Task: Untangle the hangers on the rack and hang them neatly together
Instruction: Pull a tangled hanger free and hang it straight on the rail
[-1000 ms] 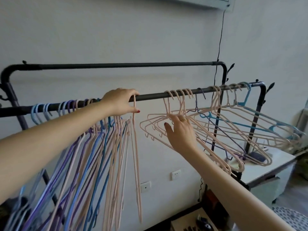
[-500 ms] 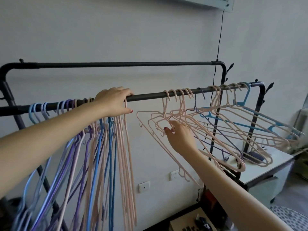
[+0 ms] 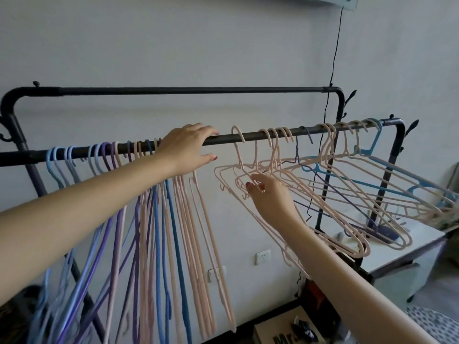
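Black rack (image 3: 260, 136) spanning the frame's middle. Sorted hangers (image 3: 159, 219) hanging lower left, tangled hangers (image 3: 347, 184) bunched right of centre. Left hand (image 3: 186, 150) relaxed, fingers resting over the bar. Right hand (image 3: 268, 194) pinching a pink hanger (image 3: 238, 155), hook lifted off.

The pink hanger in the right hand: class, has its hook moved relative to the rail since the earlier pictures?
Yes. The pink hanger, pinched by the right hand, has come up off the rail; its hook now stands clear above it, left of the other pink hooks.
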